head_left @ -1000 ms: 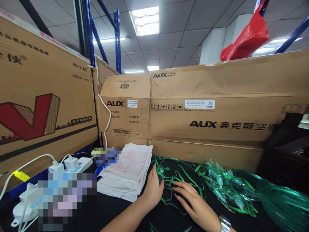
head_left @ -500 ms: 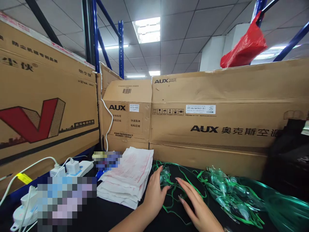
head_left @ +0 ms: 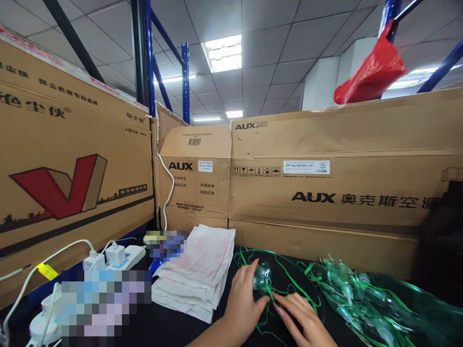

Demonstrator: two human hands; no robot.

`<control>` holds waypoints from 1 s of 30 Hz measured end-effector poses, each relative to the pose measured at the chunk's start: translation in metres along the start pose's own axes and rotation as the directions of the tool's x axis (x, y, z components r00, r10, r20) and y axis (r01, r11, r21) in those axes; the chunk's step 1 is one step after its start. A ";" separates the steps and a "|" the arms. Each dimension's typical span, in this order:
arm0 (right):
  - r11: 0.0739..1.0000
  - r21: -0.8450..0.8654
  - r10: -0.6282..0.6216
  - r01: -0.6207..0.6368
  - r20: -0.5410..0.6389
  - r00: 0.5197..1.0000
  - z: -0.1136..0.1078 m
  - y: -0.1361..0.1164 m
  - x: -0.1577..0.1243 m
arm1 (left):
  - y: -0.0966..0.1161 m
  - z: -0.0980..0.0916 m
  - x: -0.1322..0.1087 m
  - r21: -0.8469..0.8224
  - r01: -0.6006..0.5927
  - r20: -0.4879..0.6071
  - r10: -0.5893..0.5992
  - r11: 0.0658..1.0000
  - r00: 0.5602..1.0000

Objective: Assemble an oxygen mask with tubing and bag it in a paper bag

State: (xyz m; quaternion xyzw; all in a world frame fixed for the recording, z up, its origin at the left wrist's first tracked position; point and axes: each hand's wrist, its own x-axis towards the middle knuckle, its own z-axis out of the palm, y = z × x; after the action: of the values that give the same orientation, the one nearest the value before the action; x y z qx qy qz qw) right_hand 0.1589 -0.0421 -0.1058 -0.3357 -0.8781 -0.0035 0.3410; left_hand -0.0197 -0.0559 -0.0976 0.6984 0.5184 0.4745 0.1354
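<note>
My left hand (head_left: pixel 246 301) is curled against a small clear plastic piece (head_left: pixel 263 275), rounded like a little bottle or cup, its exact kind unclear. A green cord (head_left: pixel 269 290) runs from this piece, and the fingertips of my right hand (head_left: pixel 300 313) pinch it close to my left thumb. More green cord lies in loose loops on the black surface around both hands. To the right rests a tangled heap of similar clear pieces with green cords (head_left: pixel 356 296).
White papers with red print (head_left: pixel 202 260) lie stacked left of my hands. Farther left is a power strip (head_left: pixel 133 258) with chargers and white cables. Cardboard boxes (head_left: pixel 325 231) wall off the back and left. A green transparent bag (head_left: pixel 430 303) and a black bag (head_left: pixel 441 241) sit at right.
My hands have come closer together. The clear piece has been lifted up against my left fingers, and my right fingers have closed on its green cord. The view has shifted slightly.
</note>
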 end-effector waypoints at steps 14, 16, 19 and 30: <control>0.995 0.081 0.057 -0.053 -0.048 0.997 -0.005 -0.002 0.002 | 0.002 -0.013 -0.001 0.051 -0.142 0.024 0.141 0.989 0.990; 0.990 0.127 0.073 -0.065 -0.060 0.996 -0.004 0.001 0.003 | 0.004 -0.010 -0.004 0.003 -0.126 0.073 0.126 0.992 0.989; 0.981 0.179 0.091 -0.075 -0.085 0.992 0.000 0.004 0.003 | 0.009 -0.006 -0.005 -0.008 -0.106 0.177 0.106 0.994 0.978; 0.961 0.234 0.148 -0.144 0.001 0.989 -0.002 0.007 0.006 | 0.019 -0.172 -0.048 0.150 0.335 -0.609 -0.180 0.930 0.772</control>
State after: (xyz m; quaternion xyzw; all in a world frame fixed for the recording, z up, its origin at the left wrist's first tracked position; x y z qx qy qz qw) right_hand 0.1611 -0.0339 -0.1021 -0.3573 -0.8422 0.1222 0.3848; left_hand -0.1474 -0.1575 -0.0214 0.4510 0.6814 0.5738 -0.0558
